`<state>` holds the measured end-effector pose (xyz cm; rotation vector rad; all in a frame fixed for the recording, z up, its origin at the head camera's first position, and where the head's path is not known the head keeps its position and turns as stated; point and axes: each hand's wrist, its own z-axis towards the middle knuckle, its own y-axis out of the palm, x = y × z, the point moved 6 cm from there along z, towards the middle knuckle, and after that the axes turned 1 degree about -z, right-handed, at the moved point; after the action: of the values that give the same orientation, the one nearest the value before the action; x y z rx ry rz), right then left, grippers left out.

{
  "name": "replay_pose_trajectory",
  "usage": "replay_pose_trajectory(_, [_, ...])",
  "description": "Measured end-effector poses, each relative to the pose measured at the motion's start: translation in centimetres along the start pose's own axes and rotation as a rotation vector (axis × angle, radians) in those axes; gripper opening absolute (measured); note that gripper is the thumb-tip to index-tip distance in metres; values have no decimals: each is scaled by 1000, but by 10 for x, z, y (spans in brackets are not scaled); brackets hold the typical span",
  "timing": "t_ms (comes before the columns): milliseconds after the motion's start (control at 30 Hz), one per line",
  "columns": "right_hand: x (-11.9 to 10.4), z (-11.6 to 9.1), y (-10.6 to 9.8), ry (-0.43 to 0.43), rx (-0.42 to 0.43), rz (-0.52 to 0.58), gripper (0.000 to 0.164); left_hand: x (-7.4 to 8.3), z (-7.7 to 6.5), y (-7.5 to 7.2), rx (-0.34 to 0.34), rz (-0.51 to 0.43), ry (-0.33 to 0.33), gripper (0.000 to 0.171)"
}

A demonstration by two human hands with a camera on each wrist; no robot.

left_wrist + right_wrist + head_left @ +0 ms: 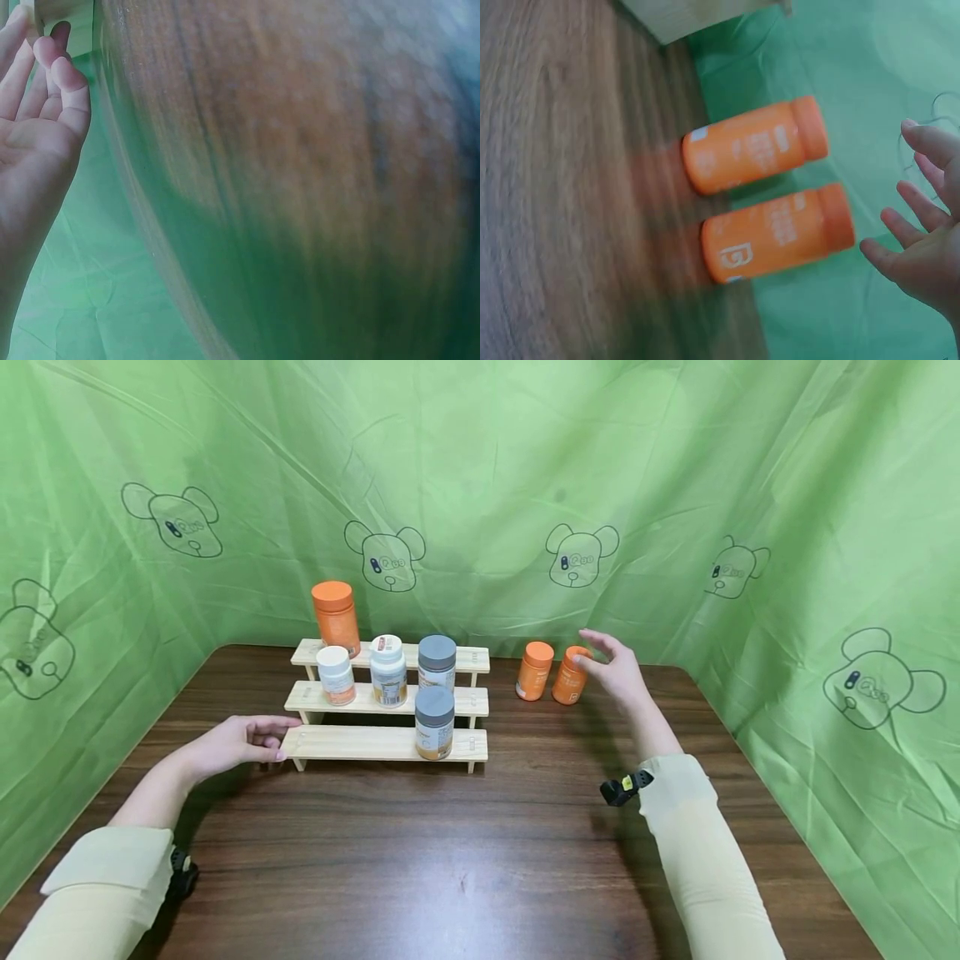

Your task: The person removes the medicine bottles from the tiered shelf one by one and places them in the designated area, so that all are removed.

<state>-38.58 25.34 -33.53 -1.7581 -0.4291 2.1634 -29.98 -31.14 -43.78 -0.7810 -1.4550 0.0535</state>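
My left hand (pixel 236 747) pinches the left end of the lowest step of a three-step wooden display rack (pixel 348 743), thumb in front and fingers behind. In the left wrist view, the fingertips (pixel 66 73) are near a pale wooden corner (pixel 37 19). Over to the right, two orange bottles with orange caps stand upright side by side: a left one (pixel 535 672) and a right one (pixel 567 685). My right hand (pixel 615 672) is spread beside the right bottle's cap, thumb close to it; the right wrist view shows that hand (pixel 926 225) with parted fingers and nothing held.
A large orange jar (pixel 336 622) stands on the top step, with a grey-capped jar (pixel 437 660) right of it. White bottles (pixel 336 677) (pixel 388 681) are on the middle step. Another grey-capped jar (pixel 435 727) is on the lowest. Green cloth (pixel 480 485) hangs around the brown table (pixel 450 852).
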Motion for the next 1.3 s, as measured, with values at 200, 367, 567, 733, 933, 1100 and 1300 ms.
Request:
replay_pose_trajectory(200, [-37,-13,5,-26,-39,38,55,0,0,0,2,2,-4,57])
replay_pose_trajectory(367, [-50,-14,9,-33,-39,80,53,0,0,-1,7,3,-7,58])
replay_pose_trajectory(567, [-56,-9,16,-66,-43,94,52,-1,0,0,2,-7,3,59])
replay_pose_trajectory(733, [-68,-11,23,-85,-56,121,52,-1,0,0,3,-5,12,58])
replay_pose_trajectory(933, [-87,-16,33,-101,-77,131,52,0,0,0,0,-6,12,59])
replay_pose_trajectory(1100, [-104,-20,42,-127,-97,135,52,-1,0,0,-3,13,10,59])
replay_pose_trajectory(1300, [-129,-26,54,-143,-123,167,53,-2,0,0,-6,26,-3,60])
